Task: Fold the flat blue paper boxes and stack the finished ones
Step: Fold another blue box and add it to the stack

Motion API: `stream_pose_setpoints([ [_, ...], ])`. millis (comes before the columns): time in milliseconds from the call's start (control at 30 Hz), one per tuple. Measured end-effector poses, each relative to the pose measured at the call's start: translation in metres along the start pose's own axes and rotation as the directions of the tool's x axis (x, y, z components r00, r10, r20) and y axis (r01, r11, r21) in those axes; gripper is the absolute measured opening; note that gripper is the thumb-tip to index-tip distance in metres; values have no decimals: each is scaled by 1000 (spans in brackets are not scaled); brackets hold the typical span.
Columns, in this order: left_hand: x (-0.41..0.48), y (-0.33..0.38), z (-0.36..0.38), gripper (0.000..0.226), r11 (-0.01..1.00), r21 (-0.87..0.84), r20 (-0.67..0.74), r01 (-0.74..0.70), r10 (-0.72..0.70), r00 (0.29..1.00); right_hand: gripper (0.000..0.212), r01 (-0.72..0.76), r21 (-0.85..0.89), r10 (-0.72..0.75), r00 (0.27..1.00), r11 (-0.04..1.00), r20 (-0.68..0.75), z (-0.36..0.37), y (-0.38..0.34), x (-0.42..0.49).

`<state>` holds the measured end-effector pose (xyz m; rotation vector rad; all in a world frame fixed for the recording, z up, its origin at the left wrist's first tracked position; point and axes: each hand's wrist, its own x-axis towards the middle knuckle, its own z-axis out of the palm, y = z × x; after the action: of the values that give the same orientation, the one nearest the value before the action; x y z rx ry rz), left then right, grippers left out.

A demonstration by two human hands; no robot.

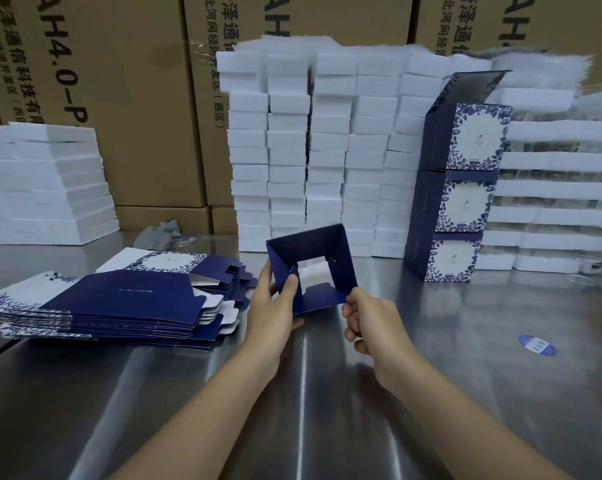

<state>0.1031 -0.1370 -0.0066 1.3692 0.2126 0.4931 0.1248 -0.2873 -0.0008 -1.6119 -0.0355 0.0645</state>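
Left hand (275, 306) and right hand (372, 323) were both clamped on one blue box (310, 251), held just above the bench (327, 393), near its middle, with the open end facing the camera.

Progress, my read:
- Box in hand was popped out of flat into a square tube. End flaps were partly turned in and not locked, and white showed through the gap. So mid-fold, base closing not done.
- Just left of the hands sat the pile of flat blanks (119, 299), many sheets deep and fanned at the edges. Most of the work was left.
- Right and further back, the finished stack (462, 202) stood three boxes high on the bench, with the top one's lid flap standing up. The box in hand would make four.

Hand pose:
- Left: thumb pressed on the inner face of the left wall, fingers wrapped behind it, forearm coming in from lower left.
- Right: fingers curled, pinching the lower right corner flap. Wrist was lower than the left one.
- Arms converged on the box, hands close together but not touching.

Behind it all were white foam blocks (310, 150) in tall columns and brown cartons (119, 98) at the back.
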Motion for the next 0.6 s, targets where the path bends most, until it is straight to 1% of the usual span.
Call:
stream_pose_setpoints([
  [67, 1, 0, -1, 45, 997, 53, -16, -64, 65, 998, 26, 79, -83, -82, 996, 993, -27, -2, 1, 2],
  [167, 3, 2, -4, 41, 983, 136, -33, -124, 130, 991, 19, 202, -146, -219, 969, 968, -111, -3, 1, 5],
  [200, 4, 3, -5, 40, 978, 157, -25, -140, 146, 989, 22, 241, -158, -261, 957, 958, -126, -4, 1, 6],
  [300, 6, 3, -5, 45, 966, 198, 4, -167, 170, 985, 41, 357, -186, -383, 914, 915, -131, -5, 3, 9],
  [333, 6, 3, -5, 45, 964, 208, 10, -168, 170, 985, 43, 388, -182, -413, 901, 903, -132, -5, 3, 9],
  [433, 5, 4, -3, 30, 956, 228, 33, -188, 185, 982, 32, 457, -210, -489, 862, 864, -135, -5, 5, 11],
  [500, 6, 4, -3, 31, 945, 260, 29, -199, 198, 980, 28, 469, -237, -508, 850, 851, -139, -4, 6, 12],
  [600, 6, 4, -4, 37, 941, 271, 25, -201, 202, 979, 23, 464, -238, -503, 852, 853, -146, -4, 7, 12],
])
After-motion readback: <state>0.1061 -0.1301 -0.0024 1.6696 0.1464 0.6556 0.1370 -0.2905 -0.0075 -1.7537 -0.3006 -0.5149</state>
